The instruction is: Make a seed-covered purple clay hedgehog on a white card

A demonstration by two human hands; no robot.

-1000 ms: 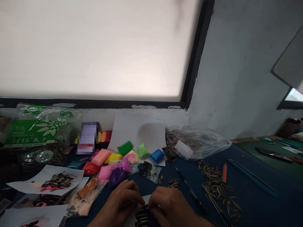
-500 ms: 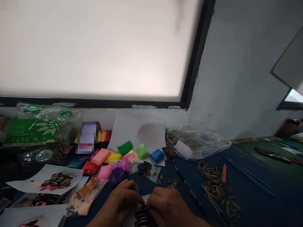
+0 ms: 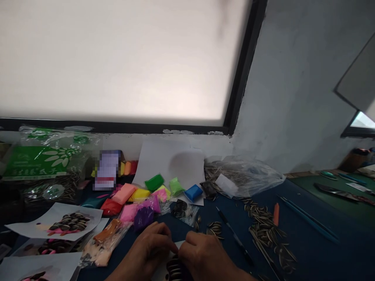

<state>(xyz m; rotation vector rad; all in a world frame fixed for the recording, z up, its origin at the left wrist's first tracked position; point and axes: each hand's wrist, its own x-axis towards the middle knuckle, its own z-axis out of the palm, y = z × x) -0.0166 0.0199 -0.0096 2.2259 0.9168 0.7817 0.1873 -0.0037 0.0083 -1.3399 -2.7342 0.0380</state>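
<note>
At the bottom centre, my left hand (image 3: 149, 246) and my right hand (image 3: 202, 253) meet over a white paper (image 3: 159, 273). Striped sunflower seeds (image 3: 174, 268) are set in rows on a dark patch of that paper, partly cut off by the frame. My right hand is closed, its fingertips pressed down at the top edge of the rows. Curled fingers of my left hand come together just beside them. Whatever lies between the fingertips of either hand is hidden.
Colourful clay packets (image 3: 140, 195) lie behind my hands. To the right are a pen (image 3: 234, 236), loose sunflower seeds (image 3: 265, 222) and blue tweezers (image 3: 307, 218). Papers with seed hedgehogs (image 3: 68, 222) lie left, near a seed bag (image 3: 43, 164) and a phone (image 3: 108, 170).
My right hand has shifted very slightly left. Both hands stay together over the paper, and the objects around them lie as before.
</note>
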